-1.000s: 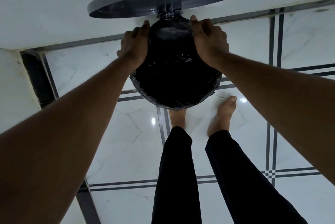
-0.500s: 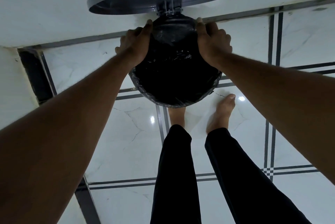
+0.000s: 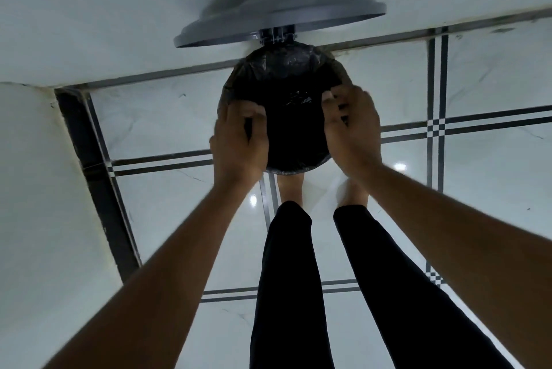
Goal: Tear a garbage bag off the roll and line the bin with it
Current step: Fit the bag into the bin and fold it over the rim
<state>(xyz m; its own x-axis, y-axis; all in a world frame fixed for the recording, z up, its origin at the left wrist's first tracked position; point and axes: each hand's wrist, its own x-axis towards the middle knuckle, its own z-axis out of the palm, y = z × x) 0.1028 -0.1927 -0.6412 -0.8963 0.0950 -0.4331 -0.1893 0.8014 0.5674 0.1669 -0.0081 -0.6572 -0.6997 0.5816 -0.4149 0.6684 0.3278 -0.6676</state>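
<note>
A round bin [image 3: 296,170] stands on the floor against the wall, its grey lid [image 3: 298,17] swung up and open behind it. A black garbage bag [image 3: 294,126] lines the inside, and its crinkled edge is folded over the rim all the way round. My left hand [image 3: 239,138] is at the rim's near left side, fingers curled on the bag's edge. My right hand [image 3: 354,126] is at the near right side, curled on the edge the same way. Both hands are slightly blurred. No roll of bags is in view.
My bare feet [image 3: 291,189] and black trouser legs [image 3: 286,279] are right in front of the bin. The floor is glossy white tile with dark stripes [image 3: 161,159]. A white wall [image 3: 119,10] runs behind the bin and a wall corner [image 3: 44,189] juts out at the left.
Both hands have slid from the far part of the rim, near the lid hinge, round to its near sides. The view has shifted, so the bin sits lower and the lid shows edge-on.
</note>
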